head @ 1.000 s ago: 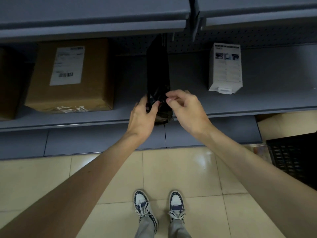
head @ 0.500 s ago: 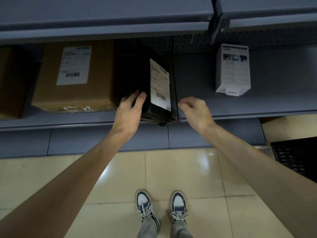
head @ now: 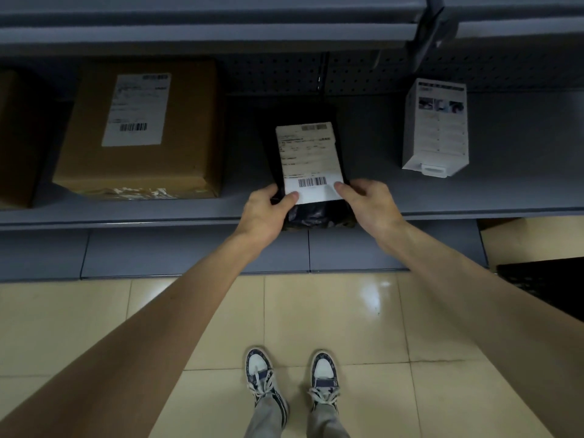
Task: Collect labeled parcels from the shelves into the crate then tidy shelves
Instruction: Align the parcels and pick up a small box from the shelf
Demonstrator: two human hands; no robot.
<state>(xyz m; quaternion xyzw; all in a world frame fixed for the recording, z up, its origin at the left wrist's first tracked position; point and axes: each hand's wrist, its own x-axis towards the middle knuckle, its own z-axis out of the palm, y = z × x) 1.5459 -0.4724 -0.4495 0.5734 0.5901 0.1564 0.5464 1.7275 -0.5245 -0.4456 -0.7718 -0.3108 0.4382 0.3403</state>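
Observation:
A black plastic-wrapped parcel (head: 311, 162) with a white barcode label lies flat on the grey shelf (head: 442, 197), its near end over the front edge. My left hand (head: 268, 210) grips its near left corner, thumb on the label. My right hand (head: 368, 203) grips the near right corner, thumb also on the label. A brown cardboard box (head: 139, 134) with a shipping label sits to the left. The black crate (head: 550, 286) shows at the right edge on the floor.
A white printed box (head: 436, 128) stands on the shelf to the right. Another brown box (head: 15, 137) is cut off at far left. An upper shelf (head: 205, 26) overhangs. My feet stand on beige floor tiles (head: 331, 311) below.
The black parcel stood on edge, then tipped over; now it lies flat, label up. Both hands have closed on its near corners.

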